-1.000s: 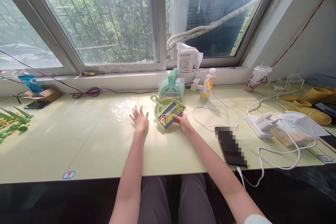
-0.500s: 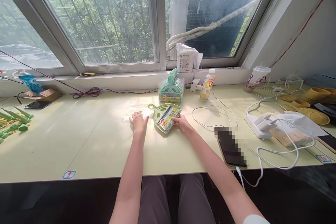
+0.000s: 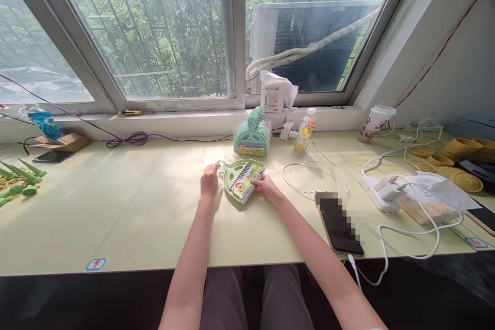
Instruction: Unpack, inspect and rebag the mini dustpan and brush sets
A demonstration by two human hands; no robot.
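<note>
A light green dustpan (image 3: 231, 174) lies tilted on the table, with a small brush in a printed card sleeve (image 3: 244, 181) on top of it. My right hand (image 3: 266, 186) grips the brush and dustpan at their right edge, thumb on top. Beside the dustpan's handle, my left hand (image 3: 209, 180) is closed, fingertips pinched together at the handle's end. Faint clear plastic film (image 3: 215, 157) shows just beyond these fingertips; its outline is hard to make out. Behind stands a row of similar wrapped dustpan sets (image 3: 251, 136).
A drink bottle (image 3: 305, 130) and a cup (image 3: 376, 124) stand toward the back right. A phone (image 3: 340, 224) lies right of my forearm, near cables and a power strip (image 3: 381, 196). Green and yellow pieces (image 3: 23, 178) lie far left. A window sill runs behind.
My left hand has moved right, from spread over the plastic film to pinched by the dustpan's handle. The film no longer spreads left of it. My right hand keeps its grip.
</note>
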